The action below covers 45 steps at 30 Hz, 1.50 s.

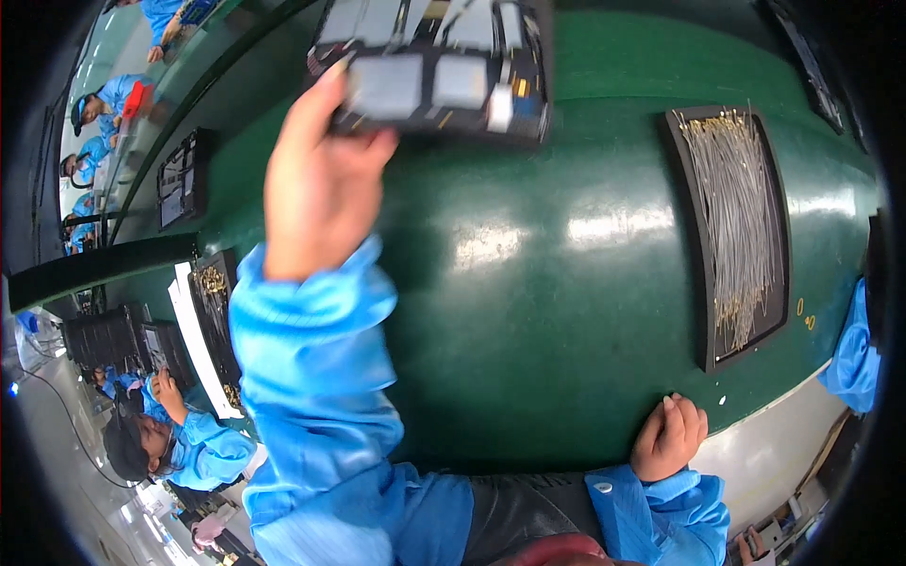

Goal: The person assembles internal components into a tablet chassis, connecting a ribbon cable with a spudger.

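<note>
Reaching way out over the green bench top (528,283), the left hand (316,184) is gripping the near left corner of a black tray (444,66) loaded with grey rectangular parts; fingers are wrapping over the tray's front edge and the thumb is pressing up near the corner, so it's holding the tray just off the far side of the bench; the right hand (670,436) is sitting at the near edge of the bench, fingers curling loosely into a soft fist and holding nothing that I can see; well beyond those right fingers a second black tray (731,231) full of thin metal pins is lying flat; other people in blue coats are working off to the left
</note>
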Each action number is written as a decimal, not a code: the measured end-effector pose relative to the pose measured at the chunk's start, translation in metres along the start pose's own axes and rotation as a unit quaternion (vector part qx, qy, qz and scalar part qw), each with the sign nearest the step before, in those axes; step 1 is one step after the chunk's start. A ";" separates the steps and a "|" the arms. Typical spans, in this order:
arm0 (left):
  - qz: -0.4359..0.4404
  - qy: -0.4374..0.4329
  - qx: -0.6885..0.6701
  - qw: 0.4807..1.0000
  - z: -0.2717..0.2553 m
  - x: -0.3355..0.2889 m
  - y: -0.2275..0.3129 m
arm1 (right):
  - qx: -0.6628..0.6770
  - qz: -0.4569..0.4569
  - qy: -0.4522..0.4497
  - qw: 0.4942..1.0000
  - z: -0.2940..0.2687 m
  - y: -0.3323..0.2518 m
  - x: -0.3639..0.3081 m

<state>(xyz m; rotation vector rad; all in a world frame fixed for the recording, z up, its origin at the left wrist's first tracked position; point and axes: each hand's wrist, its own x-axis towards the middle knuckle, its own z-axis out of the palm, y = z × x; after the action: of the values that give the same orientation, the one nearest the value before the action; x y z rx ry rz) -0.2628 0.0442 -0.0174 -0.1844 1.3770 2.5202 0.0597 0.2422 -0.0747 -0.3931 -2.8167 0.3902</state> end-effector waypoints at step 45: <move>0.212 0.238 0.735 0.599 -0.209 -0.178 0.086 | 0.502 0.154 -0.261 0.810 0.029 -0.141 0.012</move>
<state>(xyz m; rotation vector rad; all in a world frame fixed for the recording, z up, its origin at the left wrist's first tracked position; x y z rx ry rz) -0.1203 -0.2060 -0.0195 -0.1674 3.4211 0.6502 0.0083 0.1087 -0.0566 -0.5252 -2.4622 2.1881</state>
